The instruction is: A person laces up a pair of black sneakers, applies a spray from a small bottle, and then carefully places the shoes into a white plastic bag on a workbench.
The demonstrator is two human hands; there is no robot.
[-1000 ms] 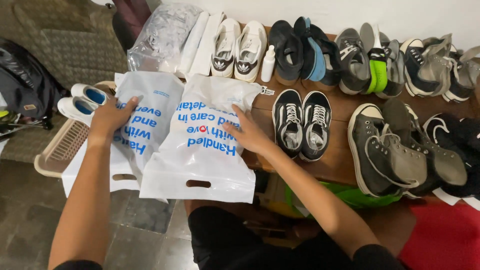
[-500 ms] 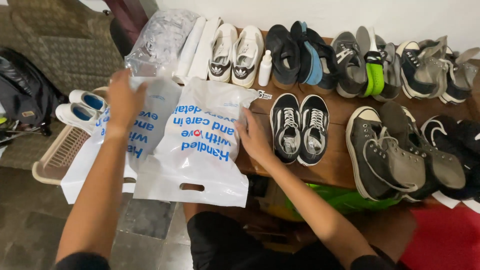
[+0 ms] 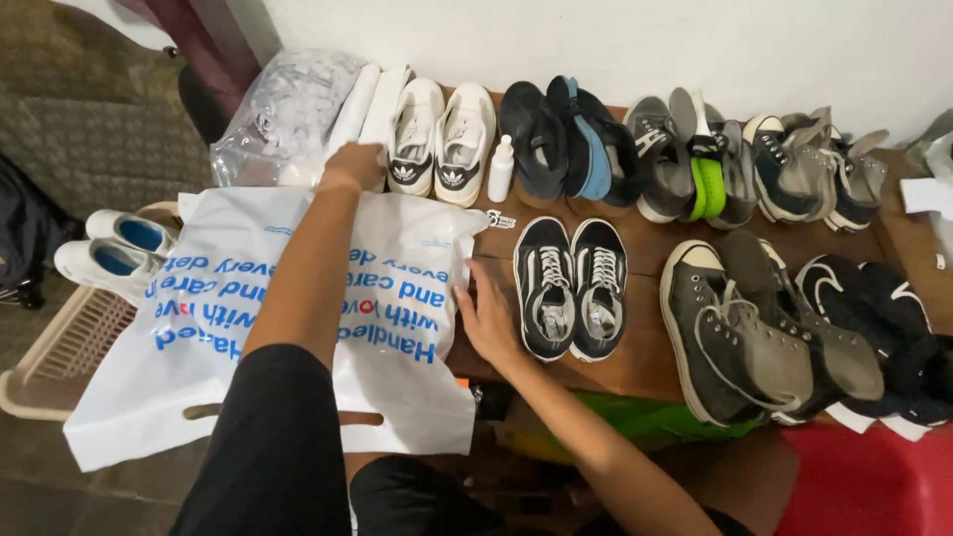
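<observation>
Two white plastic bags with blue print lie side by side on the wooden table; the right bag (image 3: 407,298) overlaps the left bag (image 3: 169,337). My left hand (image 3: 352,164) reaches across them to the back, at the near end of white rolled items (image 3: 362,104) beside a pair of white sneakers (image 3: 442,134). Its fingers are curled and hidden behind the hand. My right hand (image 3: 486,318) lies flat on the right edge of the right bag, fingers apart, next to a pair of black-and-white sneakers (image 3: 571,288).
A clear plastic bag (image 3: 283,109) sits at the back left. Several shoes line the back and right of the table, among them grey high-tops (image 3: 754,337) and a small white bottle (image 3: 501,169). White-and-blue shoes (image 3: 114,253) rest on a beige basket (image 3: 60,357) at left.
My left hand has lifted off the left bag and moved away from me to the white rolls at the back. My right hand stays on the right bag's edge.
</observation>
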